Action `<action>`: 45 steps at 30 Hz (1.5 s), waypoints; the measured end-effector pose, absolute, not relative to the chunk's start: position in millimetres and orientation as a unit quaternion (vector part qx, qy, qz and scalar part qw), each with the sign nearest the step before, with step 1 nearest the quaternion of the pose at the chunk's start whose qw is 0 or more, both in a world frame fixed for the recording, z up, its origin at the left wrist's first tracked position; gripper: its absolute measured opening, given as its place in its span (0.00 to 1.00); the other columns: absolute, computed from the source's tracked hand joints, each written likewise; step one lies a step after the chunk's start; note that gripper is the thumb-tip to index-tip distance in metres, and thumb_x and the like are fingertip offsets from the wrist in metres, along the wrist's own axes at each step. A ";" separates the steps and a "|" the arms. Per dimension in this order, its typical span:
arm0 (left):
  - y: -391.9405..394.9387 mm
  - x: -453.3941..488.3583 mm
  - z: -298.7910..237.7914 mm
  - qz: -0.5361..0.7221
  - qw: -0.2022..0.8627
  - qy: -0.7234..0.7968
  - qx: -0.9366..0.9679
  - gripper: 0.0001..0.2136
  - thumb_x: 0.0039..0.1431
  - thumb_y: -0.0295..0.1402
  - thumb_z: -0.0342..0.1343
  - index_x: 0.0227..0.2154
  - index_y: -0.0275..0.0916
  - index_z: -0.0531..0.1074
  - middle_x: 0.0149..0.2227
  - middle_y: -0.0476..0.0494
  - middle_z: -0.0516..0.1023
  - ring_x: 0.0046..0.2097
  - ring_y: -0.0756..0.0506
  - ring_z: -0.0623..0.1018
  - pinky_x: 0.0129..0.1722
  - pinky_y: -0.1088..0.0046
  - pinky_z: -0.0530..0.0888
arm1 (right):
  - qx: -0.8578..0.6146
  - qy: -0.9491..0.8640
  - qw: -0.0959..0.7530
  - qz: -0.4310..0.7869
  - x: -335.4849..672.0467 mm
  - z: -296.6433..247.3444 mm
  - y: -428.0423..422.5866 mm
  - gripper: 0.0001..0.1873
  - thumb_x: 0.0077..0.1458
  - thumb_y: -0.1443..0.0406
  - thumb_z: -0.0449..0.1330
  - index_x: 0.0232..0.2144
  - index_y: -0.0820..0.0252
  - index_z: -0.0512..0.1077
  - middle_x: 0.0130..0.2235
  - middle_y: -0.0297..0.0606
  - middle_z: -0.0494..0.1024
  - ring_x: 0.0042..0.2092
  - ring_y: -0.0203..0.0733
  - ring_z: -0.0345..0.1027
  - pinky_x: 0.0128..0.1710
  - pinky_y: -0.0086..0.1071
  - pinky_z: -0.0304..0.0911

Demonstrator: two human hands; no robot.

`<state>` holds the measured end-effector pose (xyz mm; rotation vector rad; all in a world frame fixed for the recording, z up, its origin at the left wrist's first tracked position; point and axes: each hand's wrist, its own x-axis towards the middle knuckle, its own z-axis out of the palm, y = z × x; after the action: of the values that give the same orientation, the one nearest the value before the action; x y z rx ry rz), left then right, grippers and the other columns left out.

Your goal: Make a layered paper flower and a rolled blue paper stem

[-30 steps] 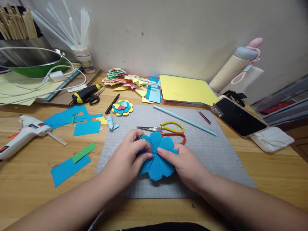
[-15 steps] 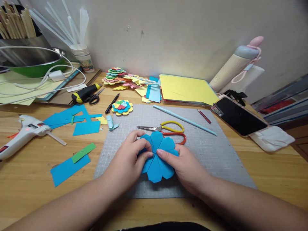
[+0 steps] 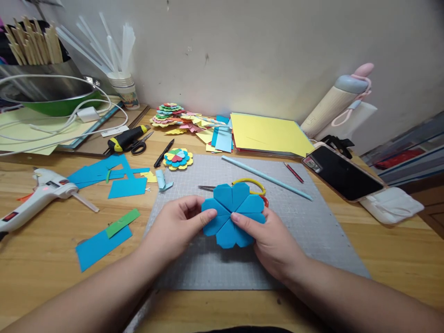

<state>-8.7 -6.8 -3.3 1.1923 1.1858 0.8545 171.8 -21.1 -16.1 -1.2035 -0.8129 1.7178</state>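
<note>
A blue folded paper flower (image 3: pixel 233 213) with rounded petals is held up above the grey cutting mat (image 3: pixel 305 222), tilted toward the camera. My left hand (image 3: pixel 175 229) pinches its left edge, thumb on the front. On its right side my right hand (image 3: pixel 270 240) grips it, with the thumb pressed near the centre. Behind the flower lie yellow and red handled scissors (image 3: pixel 255 185), partly hidden by it.
A white glue gun (image 3: pixel 41 194) lies at the left, with blue paper scraps (image 3: pixel 114 178) and a green strip (image 3: pixel 123 222) beside it. A small multicoloured paper flower (image 3: pixel 178 158), black pen (image 3: pixel 163 152), yellow paper stack (image 3: pixel 267 134) and phone (image 3: pixel 342 173) sit further back.
Both hands have lifted the blue flower off the mat and tipped it up toward the camera; it now covers most of the scissors.
</note>
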 end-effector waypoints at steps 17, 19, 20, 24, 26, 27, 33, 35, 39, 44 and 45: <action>-15.8 -22.5 11.3 0.454 0.234 0.386 0.768 0.11 0.56 0.22 0.55 0.33 0.46 0.76 0.37 0.49 0.79 0.38 0.48 0.78 0.38 0.71 0.75 | -0.427 -0.602 0.498 0.456 182.2 -7.2 -18.9 0.18 0.50 0.65 0.68 0.45 0.45 0.75 0.51 0.36 0.74 0.54 0.47 0.66 0.57 0.44 0.59; -18.3 -28.1 10.3 0.476 0.165 0.374 0.778 0.14 0.56 0.20 0.56 0.36 0.49 0.76 0.42 0.50 0.78 0.39 0.49 0.77 0.39 0.70 0.75 | -0.442 -0.527 0.537 0.487 183.4 -9.1 -17.1 0.21 0.51 0.64 0.67 0.48 0.43 0.71 0.52 0.35 0.72 0.54 0.45 0.66 0.55 0.41 0.61; -19.3 -29.8 9.0 0.485 0.137 0.375 0.778 0.15 0.55 0.20 0.57 0.36 0.50 0.76 0.43 0.50 0.77 0.39 0.49 0.77 0.39 0.70 0.75 | -0.451 -0.477 0.541 0.525 183.5 -10.0 -16.4 0.19 0.53 0.62 0.66 0.47 0.44 0.71 0.51 0.35 0.73 0.51 0.44 0.67 0.53 0.40 0.63; -21.0 -28.9 3.0 0.508 0.061 0.380 0.771 0.16 0.54 0.18 0.58 0.35 0.51 0.75 0.40 0.51 0.72 0.38 0.50 0.74 0.36 0.72 0.74 | -0.418 -0.314 0.419 0.742 181.8 -5.7 -17.7 0.24 0.54 0.44 0.57 0.44 0.52 0.73 0.42 0.41 0.78 0.41 0.47 0.73 0.37 0.39 0.70; -20.1 -26.5 1.5 0.506 0.046 0.388 0.769 0.15 0.55 0.19 0.57 0.35 0.50 0.75 0.37 0.51 0.71 0.36 0.51 0.73 0.34 0.73 0.73 | -0.355 -0.278 0.347 0.822 180.9 0.6 -20.5 0.33 0.52 0.38 0.52 0.47 0.54 0.72 0.39 0.43 0.80 0.38 0.48 0.75 0.33 0.39 0.71; -19.3 -25.4 1.3 0.504 0.042 0.389 0.770 0.14 0.56 0.19 0.57 0.34 0.50 0.75 0.36 0.51 0.71 0.35 0.51 0.73 0.32 0.73 0.72 | -0.325 -0.267 0.330 0.845 180.5 3.6 -22.2 0.35 0.52 0.37 0.51 0.48 0.54 0.72 0.39 0.44 0.80 0.37 0.48 0.75 0.32 0.39 0.71; -15.4 -21.6 2.5 0.467 0.085 0.342 0.811 0.15 0.55 0.17 0.54 0.35 0.46 0.77 0.34 0.50 0.70 0.33 0.52 0.73 0.29 0.77 0.72 | -0.311 -0.305 0.338 0.834 178.0 5.7 -29.2 0.18 0.54 0.58 0.64 0.46 0.56 0.73 0.35 0.39 0.81 0.32 0.39 0.76 0.28 0.28 0.71; -14.0 -21.4 2.3 0.447 0.128 0.358 0.810 0.17 0.56 0.17 0.51 0.38 0.47 0.77 0.38 0.48 0.71 0.39 0.50 0.74 0.35 0.74 0.74 | -0.335 -0.323 0.362 0.808 176.9 2.9 -28.4 0.16 0.54 0.61 0.65 0.46 0.57 0.73 0.34 0.38 0.81 0.30 0.38 0.76 0.27 0.28 0.71; -9.1 -19.6 0.3 0.473 0.358 0.461 0.660 0.14 0.60 0.26 0.51 0.45 0.46 0.74 0.43 0.43 0.71 0.39 0.47 0.74 0.32 0.72 0.76 | -0.375 -0.347 0.395 0.763 176.0 -0.1 -25.2 0.16 0.52 0.59 0.65 0.44 0.56 0.74 0.36 0.39 0.80 0.30 0.39 0.75 0.27 0.30 0.71; -6.2 -13.3 -0.7 0.449 0.624 0.411 0.490 0.23 0.54 0.32 0.60 0.53 0.43 0.64 0.43 0.41 0.74 0.41 0.45 0.77 0.32 0.72 0.78 | -0.382 -0.345 0.395 0.761 175.8 -0.9 -23.5 0.16 0.52 0.59 0.65 0.43 0.56 0.74 0.38 0.39 0.80 0.31 0.39 0.74 0.28 0.30 0.71; -6.9 -12.5 -0.5 0.453 0.629 0.395 0.493 0.25 0.53 0.30 0.61 0.54 0.45 0.62 0.44 0.41 0.74 0.43 0.44 0.77 0.34 0.71 0.78 | -0.385 -0.336 0.398 0.762 175.9 -1.1 -23.3 0.16 0.52 0.60 0.66 0.43 0.56 0.74 0.37 0.39 0.80 0.30 0.38 0.74 0.27 0.30 0.71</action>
<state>-12.5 -6.9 -0.5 1.1297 0.9044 1.0381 175.9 -23.3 -1.1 -0.9741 -0.8513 1.9301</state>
